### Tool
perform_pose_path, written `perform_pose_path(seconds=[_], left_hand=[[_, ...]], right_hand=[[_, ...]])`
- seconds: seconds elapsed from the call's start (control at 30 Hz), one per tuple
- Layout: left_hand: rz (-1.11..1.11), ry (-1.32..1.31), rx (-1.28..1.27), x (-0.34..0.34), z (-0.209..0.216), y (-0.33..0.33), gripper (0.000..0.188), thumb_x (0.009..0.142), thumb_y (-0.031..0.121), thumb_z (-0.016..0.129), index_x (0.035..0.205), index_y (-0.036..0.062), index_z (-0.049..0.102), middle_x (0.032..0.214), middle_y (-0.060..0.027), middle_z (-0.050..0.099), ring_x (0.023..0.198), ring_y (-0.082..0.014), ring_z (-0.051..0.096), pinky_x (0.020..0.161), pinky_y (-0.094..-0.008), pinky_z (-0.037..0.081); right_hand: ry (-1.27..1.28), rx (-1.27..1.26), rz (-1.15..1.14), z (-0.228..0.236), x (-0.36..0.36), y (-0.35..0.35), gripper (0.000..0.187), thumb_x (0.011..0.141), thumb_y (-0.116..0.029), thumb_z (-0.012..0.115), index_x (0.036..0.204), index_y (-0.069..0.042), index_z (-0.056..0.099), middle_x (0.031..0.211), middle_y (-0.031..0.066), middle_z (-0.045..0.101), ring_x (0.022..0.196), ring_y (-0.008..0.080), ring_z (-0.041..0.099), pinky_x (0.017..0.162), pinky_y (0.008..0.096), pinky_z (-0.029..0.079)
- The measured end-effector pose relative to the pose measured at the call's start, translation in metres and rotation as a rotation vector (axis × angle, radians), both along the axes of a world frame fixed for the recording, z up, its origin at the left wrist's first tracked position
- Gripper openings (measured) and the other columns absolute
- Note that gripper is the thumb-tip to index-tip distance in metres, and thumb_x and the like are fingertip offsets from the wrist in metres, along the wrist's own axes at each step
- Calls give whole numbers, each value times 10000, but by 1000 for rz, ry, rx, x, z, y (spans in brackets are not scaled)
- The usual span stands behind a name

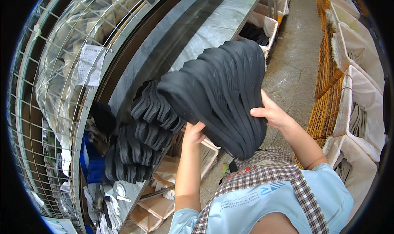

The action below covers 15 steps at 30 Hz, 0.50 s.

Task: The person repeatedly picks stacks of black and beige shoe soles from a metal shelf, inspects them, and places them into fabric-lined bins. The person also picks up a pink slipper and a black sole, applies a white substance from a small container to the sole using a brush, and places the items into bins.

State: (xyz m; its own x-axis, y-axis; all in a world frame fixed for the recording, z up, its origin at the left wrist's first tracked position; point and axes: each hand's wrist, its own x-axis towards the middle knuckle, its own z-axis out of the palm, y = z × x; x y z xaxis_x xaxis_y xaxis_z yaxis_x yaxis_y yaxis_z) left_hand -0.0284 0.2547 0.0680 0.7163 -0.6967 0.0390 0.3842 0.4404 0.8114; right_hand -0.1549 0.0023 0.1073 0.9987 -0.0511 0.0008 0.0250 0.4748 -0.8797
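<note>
While both hands lift a fanned stack of black soles (223, 92) above the near edge of the grey worktop (213, 28), the left hand (193, 133) grips it from beneath and the right hand (271, 113) clasps its right side, thumb pressed on the rubber. More black soles (141, 139) lie in overlapping rows on the worktop just left of the held stack, beside a wire rack (49, 90) hung with clear plastic, and white-lined bins (361, 94) stand along the right of the floor.
</note>
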Motion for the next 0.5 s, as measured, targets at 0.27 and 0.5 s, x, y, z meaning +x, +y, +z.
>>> perform_pose_path(seconds=[0.27, 0.5], left_hand=[[107, -28, 110, 5, 0, -6, 558, 791, -9, 669, 1300, 48, 448, 1255, -78, 530, 1138, -249, 513, 957, -389, 425], [249, -80, 274, 10, -13, -12, 532, 848, 64, 631, 1328, 55, 403, 1274, -97, 506, 1150, -254, 502, 937, -387, 450]], right_hand=[[-84, -81, 30, -4, 6, -10, 1059, 721, -208, 771, 1437, 32, 29, 1474, 194, 162, 1376, 276, 177, 1124, 374, 167], [-120, -185, -23, -18, 6, -19, 1078, 696, -202, 799, 1432, 24, 45, 1456, 200, 194, 1347, 298, 243, 1103, 378, 232]])
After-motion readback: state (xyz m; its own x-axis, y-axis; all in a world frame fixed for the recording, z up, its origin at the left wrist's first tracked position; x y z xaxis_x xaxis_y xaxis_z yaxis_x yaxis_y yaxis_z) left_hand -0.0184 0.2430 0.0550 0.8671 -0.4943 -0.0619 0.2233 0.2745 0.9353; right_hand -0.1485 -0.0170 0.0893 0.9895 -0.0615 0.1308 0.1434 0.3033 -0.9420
